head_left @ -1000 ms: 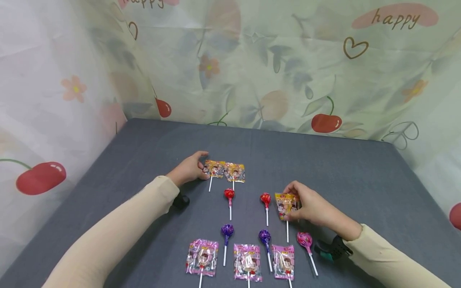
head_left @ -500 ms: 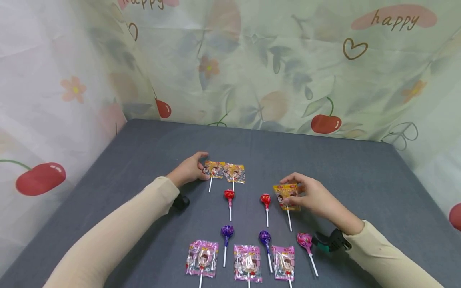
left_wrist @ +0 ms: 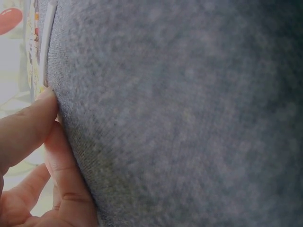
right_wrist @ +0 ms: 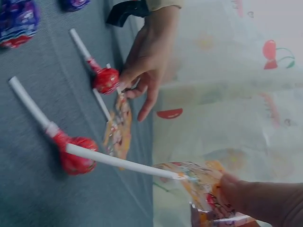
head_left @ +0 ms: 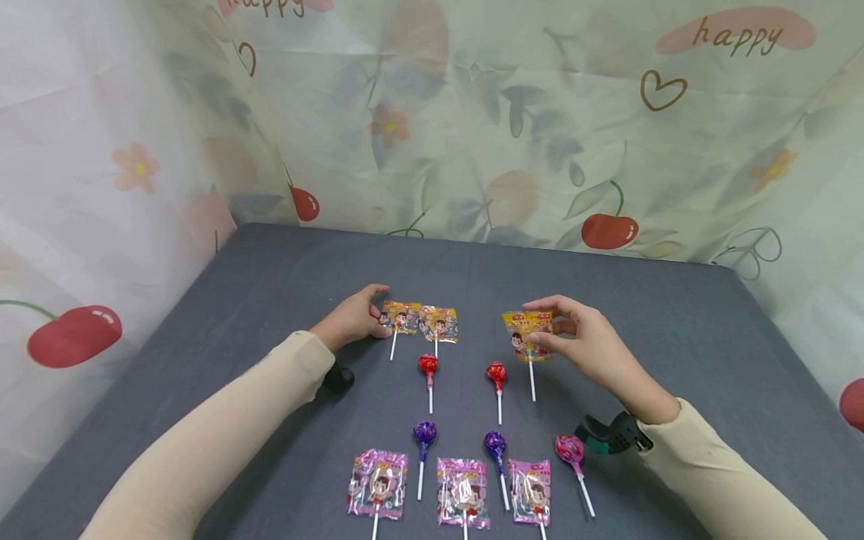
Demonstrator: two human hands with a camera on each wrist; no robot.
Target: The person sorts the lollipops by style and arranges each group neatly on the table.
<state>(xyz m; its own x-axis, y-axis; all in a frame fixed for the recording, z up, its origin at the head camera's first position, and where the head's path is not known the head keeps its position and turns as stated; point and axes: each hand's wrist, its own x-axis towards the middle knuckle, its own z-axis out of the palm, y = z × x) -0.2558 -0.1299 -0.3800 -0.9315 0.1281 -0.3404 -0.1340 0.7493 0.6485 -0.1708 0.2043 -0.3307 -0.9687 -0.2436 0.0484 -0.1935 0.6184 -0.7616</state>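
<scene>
My right hand (head_left: 590, 341) pinches a lollipop in a square orange wrapper (head_left: 520, 334) by its right side, thumb in front. The lollipop is held above the table, its white stick pointing down. In the right wrist view the thumb (right_wrist: 255, 196) presses on that wrapper and the stick (right_wrist: 120, 163) crosses in front of a red lollipop. Farther left, my left hand (head_left: 352, 321) pinches the left edge of another orange-wrapped lollipop (head_left: 406, 315) lying flat. Right beside that one lies a third orange-wrapped lollipop (head_left: 440, 322). The left wrist view shows thumb and finger (left_wrist: 59, 146) close to the cloth.
Two red lollipops (head_left: 428, 364) (head_left: 496, 373) lie below the orange row. Nearer me are two purple lollipops (head_left: 424, 433) (head_left: 495, 444), one pink lollipop (head_left: 569, 450) and three pink-wrapped ones (head_left: 378, 480). A grey cloth covers the table (head_left: 324, 259); a patterned curtain (head_left: 432, 180) hangs behind.
My right hand has lifted its orange-wrapped lollipop and moved it away from me and slightly left, beyond the red lollipop. The left hand stays where it was.
</scene>
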